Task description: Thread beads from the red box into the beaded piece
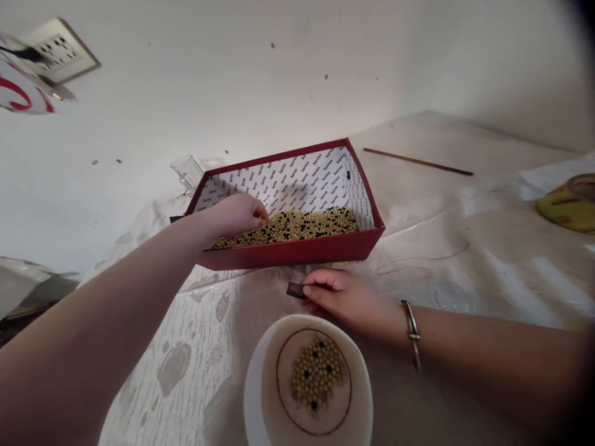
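My left hand (239,217) reaches over the near left side of a red box (297,249), its fingers curled together just above the beads (307,224). What they pinch, if anything, is hidden. Most of these beads are tan, with black ones mixed in. In front of the box, my right hand (332,290) grips a small dark flat strip (296,290) between thumb and fingers. Right below it stands a white tub (260,378) with a layer of tan and black beads (318,375) on its bottom.
Behind the box's left end stands a clear glass (186,170). A thin brown stick (418,161) lies at the back right, with a loose thread (430,260) nearer. A yellow object (564,204) sits at the right edge. A socket plate (60,52) is on the wall.
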`<state>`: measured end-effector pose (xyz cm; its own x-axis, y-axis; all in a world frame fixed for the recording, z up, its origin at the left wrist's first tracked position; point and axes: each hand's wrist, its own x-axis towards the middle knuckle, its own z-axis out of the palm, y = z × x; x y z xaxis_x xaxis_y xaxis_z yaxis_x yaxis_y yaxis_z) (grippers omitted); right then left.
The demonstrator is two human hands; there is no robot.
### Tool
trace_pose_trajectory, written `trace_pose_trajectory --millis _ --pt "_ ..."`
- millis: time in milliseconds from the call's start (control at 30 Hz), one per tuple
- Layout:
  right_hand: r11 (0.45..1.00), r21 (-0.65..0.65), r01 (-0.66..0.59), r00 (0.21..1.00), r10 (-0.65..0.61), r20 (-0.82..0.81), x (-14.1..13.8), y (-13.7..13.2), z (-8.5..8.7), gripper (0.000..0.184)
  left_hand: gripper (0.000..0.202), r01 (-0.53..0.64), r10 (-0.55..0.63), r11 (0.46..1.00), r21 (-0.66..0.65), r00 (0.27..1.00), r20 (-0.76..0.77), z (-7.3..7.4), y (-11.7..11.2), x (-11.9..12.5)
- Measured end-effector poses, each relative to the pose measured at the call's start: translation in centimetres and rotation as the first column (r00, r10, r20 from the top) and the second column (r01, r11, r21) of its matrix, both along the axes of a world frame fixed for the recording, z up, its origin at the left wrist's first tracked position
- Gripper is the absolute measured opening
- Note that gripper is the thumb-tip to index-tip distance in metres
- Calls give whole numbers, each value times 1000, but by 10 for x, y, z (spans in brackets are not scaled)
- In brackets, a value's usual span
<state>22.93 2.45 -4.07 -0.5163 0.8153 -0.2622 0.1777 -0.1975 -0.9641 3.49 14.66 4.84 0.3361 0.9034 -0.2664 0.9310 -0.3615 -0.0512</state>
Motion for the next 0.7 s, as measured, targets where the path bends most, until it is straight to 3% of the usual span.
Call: trace_pose_trajectory --millis 133,300,567,700 --pt "1000 26 -5 1000 5 14 1 0 1 17 24 -107 112 994 -32 953 281 13 -7 -8" --pt "999 30 -11 1000 11 13 2 -1 1 16 26 -228 309 951 -209 688 657 30 -18 -26" --pt "999 41 4 1000 -5 26 1 -2 -4 16 20 -254 463 884 -392 376 802 57 -48 -62" --pt "999 42 8 1000 -8 4 2 -2 -8 18 8 -267 495 858 -439 207 844 55 -84 -72"
